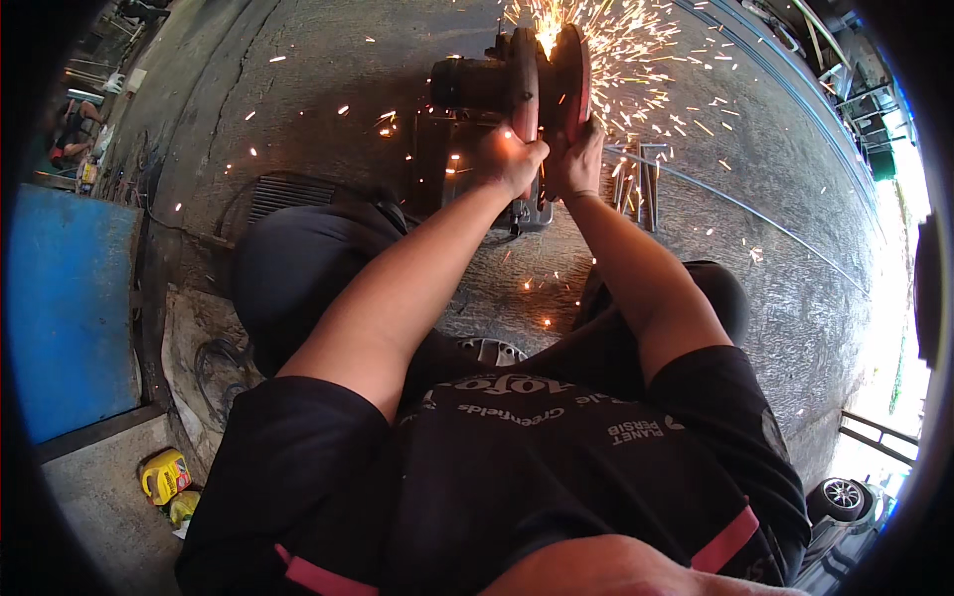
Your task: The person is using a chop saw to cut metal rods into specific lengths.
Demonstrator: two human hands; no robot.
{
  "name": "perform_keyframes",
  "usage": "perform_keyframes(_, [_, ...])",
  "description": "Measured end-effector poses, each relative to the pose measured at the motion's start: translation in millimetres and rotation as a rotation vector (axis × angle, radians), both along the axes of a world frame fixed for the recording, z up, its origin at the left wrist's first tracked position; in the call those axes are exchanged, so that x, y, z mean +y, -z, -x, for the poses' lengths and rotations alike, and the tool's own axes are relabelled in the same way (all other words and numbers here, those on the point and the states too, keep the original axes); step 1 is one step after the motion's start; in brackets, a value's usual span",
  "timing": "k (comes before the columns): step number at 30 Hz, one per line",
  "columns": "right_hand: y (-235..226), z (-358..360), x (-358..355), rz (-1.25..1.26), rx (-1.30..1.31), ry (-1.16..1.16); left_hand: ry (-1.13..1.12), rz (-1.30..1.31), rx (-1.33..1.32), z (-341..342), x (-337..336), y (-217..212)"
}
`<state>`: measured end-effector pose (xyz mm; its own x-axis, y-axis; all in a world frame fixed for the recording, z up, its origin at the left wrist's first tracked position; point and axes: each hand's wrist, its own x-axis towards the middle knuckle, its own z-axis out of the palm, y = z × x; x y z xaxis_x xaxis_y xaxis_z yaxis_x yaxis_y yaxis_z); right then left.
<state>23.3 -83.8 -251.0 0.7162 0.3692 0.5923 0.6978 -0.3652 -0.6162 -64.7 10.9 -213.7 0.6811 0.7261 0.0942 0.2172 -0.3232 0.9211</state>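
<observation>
- A blue panel (70, 308) stands at the far left, with a yellow jug (165, 475) on the ground below it.
- A dark ribbed mat (288, 194) lies on the concrete floor (795, 298), left of the person's knee.
- The left hand (512, 159) is closed around the handle of the chop saw (517, 84), knuckles up.
- The chop saw sits at the top centre, straight ahead of the person, on a metal base (437, 159). Its dark motor body (467, 84) points left, so the long axis runs left to right, while the red blade guard (574, 70) stands on edge, running away from the person.
- Sparks (636, 50) spray up and to the right from the blade.
- The right hand (576, 159) is just beside the left, wrapped on the same handle below the guard; how tightly cannot be told.
- Thin metal bars (641, 179) lie on the floor right of the hands, lengthwise away from the person.
- A long rod (755, 214) runs slanting off to the right.
</observation>
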Motion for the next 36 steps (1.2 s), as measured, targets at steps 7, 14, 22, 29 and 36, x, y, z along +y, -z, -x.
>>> perform_keyframes(7, [-1, 2, -1, 0.018, -0.021, 0.009, 0.014, -0.029, -0.077, 3, -1, -3])
perform_keyframes(14, [12, 5, -4, 0.034, -0.021, -0.006, 0.008, -0.083, -0.143, 12, -8, 5])
perform_keyframes(22, [16, 7, -8, 0.066, 0.042, -0.012, 0.011, -0.065, -0.073, 14, -8, 9])
perform_keyframes(29, [16, 7, -8, 0.034, -0.007, -0.016, 0.061, -0.039, -0.093, 11, -3, 16])
perform_keyframes(36, [14, 6, -8, 0.031, 0.028, -0.015, 0.085, 0.131, -0.039, 11, -3, 17])
